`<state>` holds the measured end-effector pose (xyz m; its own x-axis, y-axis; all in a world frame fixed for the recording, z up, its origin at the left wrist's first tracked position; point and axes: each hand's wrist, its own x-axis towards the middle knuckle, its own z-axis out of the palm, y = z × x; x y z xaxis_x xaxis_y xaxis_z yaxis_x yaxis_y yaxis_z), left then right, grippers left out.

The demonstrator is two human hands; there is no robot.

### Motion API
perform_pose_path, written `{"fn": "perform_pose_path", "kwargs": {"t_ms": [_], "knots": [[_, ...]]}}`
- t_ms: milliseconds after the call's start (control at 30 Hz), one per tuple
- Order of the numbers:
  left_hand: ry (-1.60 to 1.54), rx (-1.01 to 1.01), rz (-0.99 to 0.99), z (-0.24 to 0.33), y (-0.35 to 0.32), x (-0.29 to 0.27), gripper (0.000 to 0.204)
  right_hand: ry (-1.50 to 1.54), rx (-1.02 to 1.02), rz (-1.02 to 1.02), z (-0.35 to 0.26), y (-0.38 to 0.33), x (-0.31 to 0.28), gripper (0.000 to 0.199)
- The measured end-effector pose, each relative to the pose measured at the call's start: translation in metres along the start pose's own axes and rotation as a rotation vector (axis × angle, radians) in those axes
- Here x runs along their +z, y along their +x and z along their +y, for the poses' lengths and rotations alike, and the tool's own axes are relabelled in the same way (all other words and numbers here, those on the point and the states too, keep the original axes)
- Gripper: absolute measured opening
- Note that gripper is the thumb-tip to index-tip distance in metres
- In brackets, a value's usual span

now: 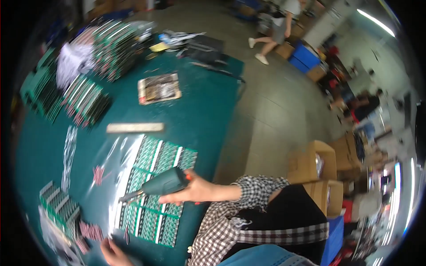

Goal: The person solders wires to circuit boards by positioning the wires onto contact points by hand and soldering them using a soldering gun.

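Observation:
My right hand [191, 191] grips a dark green electric screwdriver [157, 185], its tip pointing left over a panel of green circuit boards [153, 188] that lies flat on the green table [199, 111]. At the bottom edge my left hand [113, 253] rests next to the panel's near corner; whether it holds anything I cannot tell. Clear plastic film [111, 164] covers the table beside the panel. A few small red parts [97, 174] lie on it.
Stacks of green boards [113, 48] stand at the table's far left, with a flat tray [159, 88] and a pale strip [135, 127] nearer. Cardboard boxes [313, 164] sit on the floor at right. A person [277, 26] walks in the distance.

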<state>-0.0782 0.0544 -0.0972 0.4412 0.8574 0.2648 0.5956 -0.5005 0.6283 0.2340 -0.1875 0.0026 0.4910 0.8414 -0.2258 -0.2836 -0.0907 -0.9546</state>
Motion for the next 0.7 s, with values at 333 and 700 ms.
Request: {"fn": "perform_pose_path", "kwargs": {"t_ms": [333,700], "knots": [[-0.096,-0.355,-0.057,0.053,0.007,-0.010,0.021,0.136,-0.092,0.071,0.005,-0.002,-0.006,0.027],[-0.204,-0.428,-0.159,0.026,0.010,-0.014,0.021,0.131,-0.129,0.054,0.002,-0.004,-0.009,0.027]]}}
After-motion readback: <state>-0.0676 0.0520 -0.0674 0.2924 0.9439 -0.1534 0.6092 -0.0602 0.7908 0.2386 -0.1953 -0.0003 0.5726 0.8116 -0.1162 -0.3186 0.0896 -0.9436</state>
